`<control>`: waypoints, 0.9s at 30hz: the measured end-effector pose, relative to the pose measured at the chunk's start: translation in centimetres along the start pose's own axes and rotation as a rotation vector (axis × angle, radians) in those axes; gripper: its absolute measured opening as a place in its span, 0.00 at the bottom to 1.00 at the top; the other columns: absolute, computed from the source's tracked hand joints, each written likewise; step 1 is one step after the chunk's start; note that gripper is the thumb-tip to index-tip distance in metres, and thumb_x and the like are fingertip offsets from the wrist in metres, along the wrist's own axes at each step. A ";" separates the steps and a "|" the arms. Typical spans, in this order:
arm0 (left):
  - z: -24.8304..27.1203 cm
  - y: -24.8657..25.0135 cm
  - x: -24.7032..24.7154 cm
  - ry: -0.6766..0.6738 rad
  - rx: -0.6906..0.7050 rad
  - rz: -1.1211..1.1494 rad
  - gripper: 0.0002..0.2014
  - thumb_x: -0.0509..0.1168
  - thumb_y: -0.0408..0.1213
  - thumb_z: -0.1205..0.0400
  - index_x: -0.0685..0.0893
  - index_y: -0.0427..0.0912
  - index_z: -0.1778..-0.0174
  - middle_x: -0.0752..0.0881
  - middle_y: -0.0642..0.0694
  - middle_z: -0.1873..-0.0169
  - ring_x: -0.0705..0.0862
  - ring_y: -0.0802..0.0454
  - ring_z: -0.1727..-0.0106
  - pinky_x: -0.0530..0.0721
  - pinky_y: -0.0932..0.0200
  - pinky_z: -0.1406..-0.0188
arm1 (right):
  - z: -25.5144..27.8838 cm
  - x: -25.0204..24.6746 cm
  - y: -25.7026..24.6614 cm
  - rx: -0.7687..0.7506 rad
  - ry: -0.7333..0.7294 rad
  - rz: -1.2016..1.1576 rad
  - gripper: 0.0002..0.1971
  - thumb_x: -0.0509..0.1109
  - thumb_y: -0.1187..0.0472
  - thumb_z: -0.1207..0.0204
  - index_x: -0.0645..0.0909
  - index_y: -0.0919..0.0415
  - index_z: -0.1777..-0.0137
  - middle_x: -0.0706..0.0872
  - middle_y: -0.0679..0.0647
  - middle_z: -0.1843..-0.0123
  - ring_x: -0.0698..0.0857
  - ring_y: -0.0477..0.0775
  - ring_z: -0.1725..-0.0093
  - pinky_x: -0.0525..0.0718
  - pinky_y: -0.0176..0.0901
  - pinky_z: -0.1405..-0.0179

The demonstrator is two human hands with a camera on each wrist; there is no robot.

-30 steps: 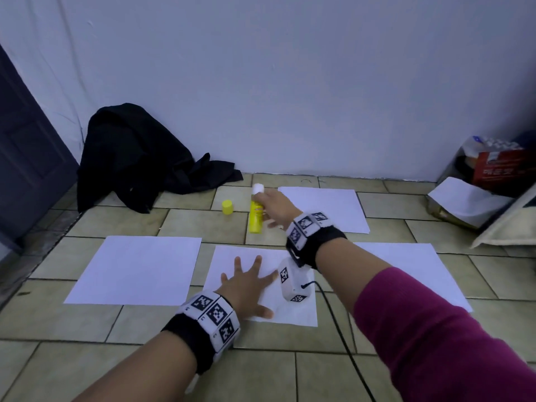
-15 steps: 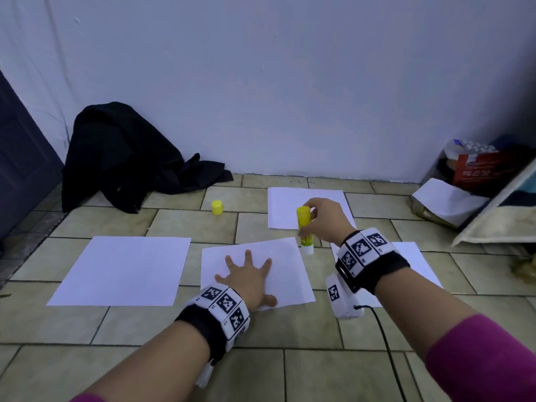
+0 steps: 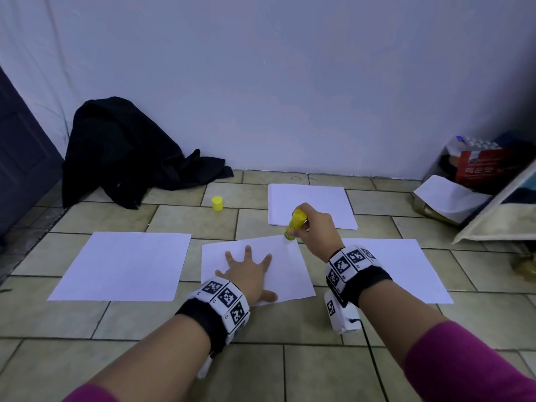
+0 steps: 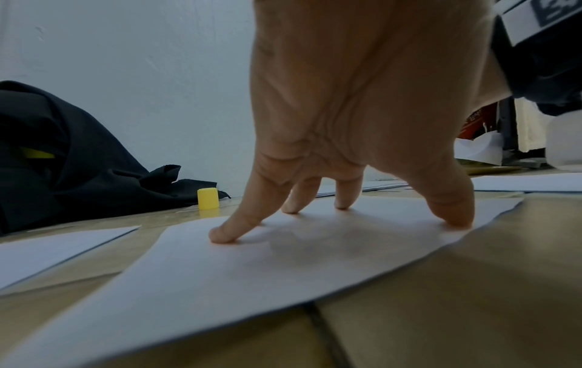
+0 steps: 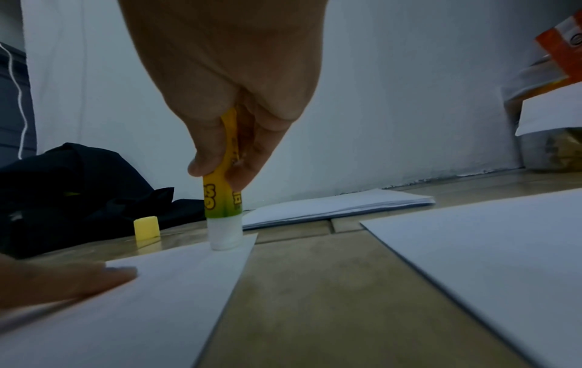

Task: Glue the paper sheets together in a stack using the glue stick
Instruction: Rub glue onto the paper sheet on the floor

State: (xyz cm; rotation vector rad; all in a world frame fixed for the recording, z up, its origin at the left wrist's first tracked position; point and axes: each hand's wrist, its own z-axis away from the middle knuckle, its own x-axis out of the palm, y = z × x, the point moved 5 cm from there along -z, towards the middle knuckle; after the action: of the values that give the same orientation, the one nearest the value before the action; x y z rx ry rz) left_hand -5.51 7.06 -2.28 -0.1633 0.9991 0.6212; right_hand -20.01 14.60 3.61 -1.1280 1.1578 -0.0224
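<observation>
White paper sheets lie on the tiled floor: a middle sheet [image 3: 287,271], one at the left [image 3: 121,265], one at the right [image 3: 406,271] and a small stack [image 3: 313,201] nearer the wall. My left hand [image 3: 246,271] presses flat on the middle sheet [image 4: 252,274] with fingers spread. My right hand [image 3: 314,227] grips the yellow glue stick [image 3: 294,223] upside down. In the right wrist view the white glue tip [image 5: 225,236] touches the far right corner of the middle sheet [image 5: 141,298]. The yellow cap [image 3: 217,203] stands alone on the floor.
A black garment [image 3: 124,152] is heaped against the wall at the left, beside a dark door [image 3: 20,158]. Boxes, a bag and loose paper [image 3: 470,187] crowd the right corner. A cable [image 3: 374,364] trails from my right wrist across the tiles.
My right hand lifted the glue stick from the floor near the cap, turned it tip down and brought it onto the middle sheet's far right corner. My left hand stayed pressed on that sheet.
</observation>
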 end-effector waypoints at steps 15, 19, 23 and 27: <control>0.0 -0.3 -0.4 0.011 0.042 -0.057 0.46 0.66 0.62 0.23 0.44 0.59 0.16 0.42 0.41 0.17 0.45 0.25 0.20 0.67 0.25 0.30 | 7.0 -1.7 0.5 -0.086 -0.196 0.118 0.12 0.77 0.68 0.30 0.78 0.58 0.51 0.82 0.39 0.69 0.82 0.50 0.65 0.77 0.25 0.68; -0.2 -0.9 -0.9 0.016 0.067 -0.070 0.38 0.61 0.55 0.17 0.47 0.56 0.17 0.50 0.40 0.18 0.54 0.28 0.22 0.73 0.35 0.31 | 7.0 -2.5 1.0 -0.057 -0.247 0.121 0.17 0.80 0.66 0.33 0.76 0.52 0.52 0.85 0.50 0.62 0.84 0.53 0.61 0.84 0.40 0.57; 0.4 -1.6 -2.1 0.040 0.141 -0.184 0.30 0.46 0.26 0.16 0.55 0.55 0.18 0.59 0.43 0.20 0.62 0.33 0.26 0.78 0.43 0.37 | 5.9 -4.5 1.9 -0.016 -0.088 -0.044 0.15 0.82 0.67 0.35 0.80 0.59 0.53 0.88 0.58 0.61 0.85 0.50 0.69 0.87 0.44 0.62; 0.7 -2.3 -2.8 0.053 0.129 -0.266 0.27 0.58 0.35 0.16 0.61 0.53 0.20 0.69 0.44 0.27 0.72 0.41 0.31 0.77 0.51 0.44 | 4.6 -5.9 3.0 0.050 0.086 -0.170 0.14 0.81 0.69 0.33 0.80 0.61 0.52 0.88 0.58 0.63 0.85 0.45 0.73 0.85 0.35 0.67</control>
State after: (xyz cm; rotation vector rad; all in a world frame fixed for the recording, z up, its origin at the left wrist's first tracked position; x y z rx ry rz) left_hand -4.77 4.34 0.07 -0.1953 1.0450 0.3102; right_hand -20.91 22.38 5.41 -1.1875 1.1285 -0.2322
